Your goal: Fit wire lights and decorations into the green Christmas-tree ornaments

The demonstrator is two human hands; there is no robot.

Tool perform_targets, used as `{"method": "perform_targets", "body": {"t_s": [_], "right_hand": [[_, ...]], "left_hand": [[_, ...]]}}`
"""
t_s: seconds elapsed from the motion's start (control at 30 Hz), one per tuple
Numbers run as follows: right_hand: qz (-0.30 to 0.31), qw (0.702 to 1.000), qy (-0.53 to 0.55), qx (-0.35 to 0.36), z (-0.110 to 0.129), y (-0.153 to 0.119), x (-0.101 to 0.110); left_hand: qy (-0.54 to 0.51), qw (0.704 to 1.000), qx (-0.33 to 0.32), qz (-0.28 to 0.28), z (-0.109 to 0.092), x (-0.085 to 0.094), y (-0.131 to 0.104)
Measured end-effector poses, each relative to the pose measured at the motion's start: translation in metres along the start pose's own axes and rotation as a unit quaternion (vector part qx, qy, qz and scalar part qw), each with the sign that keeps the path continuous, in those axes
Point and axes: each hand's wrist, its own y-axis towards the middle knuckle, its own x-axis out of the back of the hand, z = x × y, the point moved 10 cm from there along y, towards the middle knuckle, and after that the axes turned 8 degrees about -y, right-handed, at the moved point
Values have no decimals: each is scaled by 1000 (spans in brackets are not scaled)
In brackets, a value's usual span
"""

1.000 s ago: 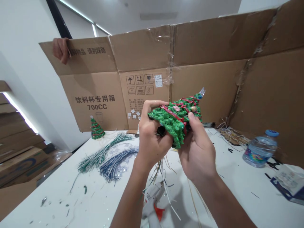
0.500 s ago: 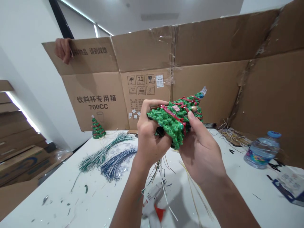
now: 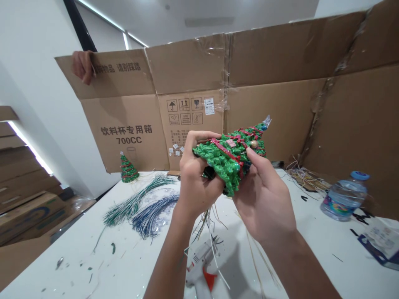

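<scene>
Both of my hands hold a small green Christmas tree (image 3: 222,164) above the table, tilted on its side with its clear tip toward the upper right. Red garland, beads and a pink piece decorate it. My left hand (image 3: 198,178) is closed around the base end, fingers over the top edge. My right hand (image 3: 264,195) grips it from below, thumb pressed on the front near a gold bead. Below them on the table lies a white glue gun (image 3: 199,265) with a red trigger, with loose wires (image 3: 208,224) behind it.
A second small tree (image 3: 127,168) stands at the back left, near green wires (image 3: 137,201) and blue wires (image 3: 149,218). On the right are a water bottle (image 3: 344,197) and a blue-white packet (image 3: 382,245). Cardboard (image 3: 268,112) walls the back; another person's hand (image 3: 82,66) grips its top.
My right hand's thumb has shifted slightly left and down on the tree. The tree's tip has dipped a little; my left hand stays nearly still.
</scene>
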Motion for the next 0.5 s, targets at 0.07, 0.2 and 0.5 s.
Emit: {"method": "perform_targets", "body": {"t_s": [0.07, 0.2, 0.5], "right_hand": [[-2, 1000, -11, -1, 0, 0, 0], [-7, 1000, -20, -7, -4, 1, 3], [4, 1000, -6, 6, -6, 2, 5]], "left_hand": [[3, 1000, 0, -1, 0, 0, 0], [5, 1000, -1, -7, 0, 1, 0], [-3, 1000, 14, -12, 4, 1, 0]]}}
